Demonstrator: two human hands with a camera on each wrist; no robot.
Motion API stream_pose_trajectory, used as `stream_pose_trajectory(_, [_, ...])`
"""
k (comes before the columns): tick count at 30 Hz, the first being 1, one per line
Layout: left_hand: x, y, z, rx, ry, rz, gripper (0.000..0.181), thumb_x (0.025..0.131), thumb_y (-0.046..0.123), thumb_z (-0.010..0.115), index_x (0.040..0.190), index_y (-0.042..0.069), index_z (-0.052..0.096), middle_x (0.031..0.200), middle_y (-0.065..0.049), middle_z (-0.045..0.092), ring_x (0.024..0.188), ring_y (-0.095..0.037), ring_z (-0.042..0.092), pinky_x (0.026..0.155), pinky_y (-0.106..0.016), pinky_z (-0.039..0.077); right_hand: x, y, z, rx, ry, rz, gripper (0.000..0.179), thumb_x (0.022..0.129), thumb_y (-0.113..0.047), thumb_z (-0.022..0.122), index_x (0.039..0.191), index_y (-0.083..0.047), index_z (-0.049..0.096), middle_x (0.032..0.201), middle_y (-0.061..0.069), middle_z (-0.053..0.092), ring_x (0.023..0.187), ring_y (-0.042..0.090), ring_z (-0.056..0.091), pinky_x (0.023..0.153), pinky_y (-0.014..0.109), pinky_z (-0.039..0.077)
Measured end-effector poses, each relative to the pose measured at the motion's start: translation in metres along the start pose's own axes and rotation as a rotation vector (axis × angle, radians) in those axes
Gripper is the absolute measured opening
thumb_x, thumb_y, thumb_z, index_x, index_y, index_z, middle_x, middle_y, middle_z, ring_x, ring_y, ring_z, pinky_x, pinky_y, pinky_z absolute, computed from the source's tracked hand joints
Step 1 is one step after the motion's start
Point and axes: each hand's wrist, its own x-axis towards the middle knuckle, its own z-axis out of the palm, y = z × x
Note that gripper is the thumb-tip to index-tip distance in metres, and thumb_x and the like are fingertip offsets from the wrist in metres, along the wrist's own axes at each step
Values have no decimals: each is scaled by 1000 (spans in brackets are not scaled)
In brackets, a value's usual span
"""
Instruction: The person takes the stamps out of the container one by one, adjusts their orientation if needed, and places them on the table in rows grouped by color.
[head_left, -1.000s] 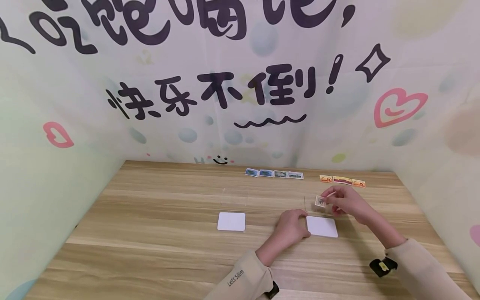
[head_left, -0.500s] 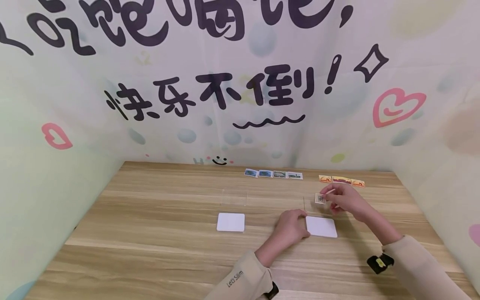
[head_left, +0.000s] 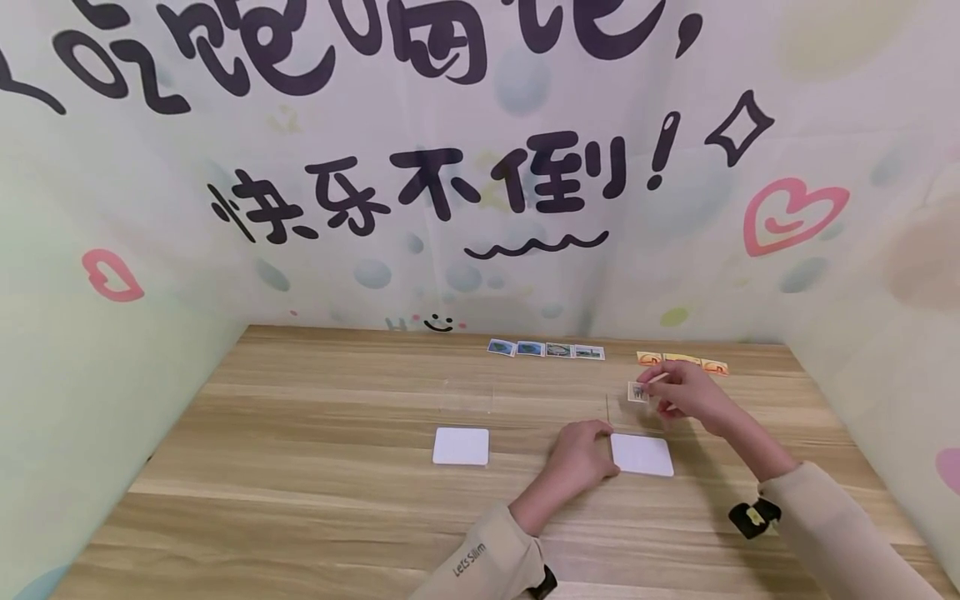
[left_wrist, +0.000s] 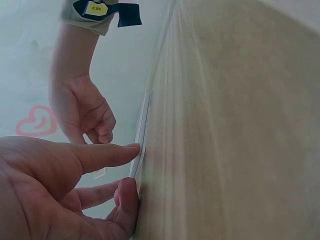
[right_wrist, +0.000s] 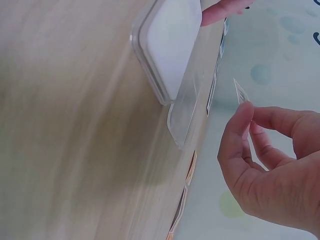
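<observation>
In the head view my right hand (head_left: 690,398) pinches a small postage stamp (head_left: 637,392) between thumb and fingertips, above the table. The stamp (right_wrist: 240,91) has a white border and a dark picture. My left hand (head_left: 579,457) holds the left side of a flat clear plastic case with a white insert (head_left: 642,454); thumb and fingers sit at its edge in the left wrist view. The case's transparent lid (right_wrist: 184,116) lies folded open behind it, below the right hand.
A second white-filled case (head_left: 461,447) lies to the left with its clear lid (head_left: 467,396) open. Several blue and grey stamps (head_left: 546,349) form a row at the back; orange and yellow stamps (head_left: 649,358) lie right of them, partly behind the right hand.
My right hand has moved slightly away toward the back with the stamp, now covering part of the orange and yellow stamps. The left hand stays at the case.
</observation>
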Motion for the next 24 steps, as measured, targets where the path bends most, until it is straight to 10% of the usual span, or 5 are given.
stream_pose_trajectory(24, [-1,-3,-1,-16,5,53,44,77,7,91,118,5,78,118,-6,76,117,-23,66,99,-27,51,9,0,-8,-32,-10,11,32,107,-10,60,129,14,58,88,3,67,69,15,60,64,30,58])
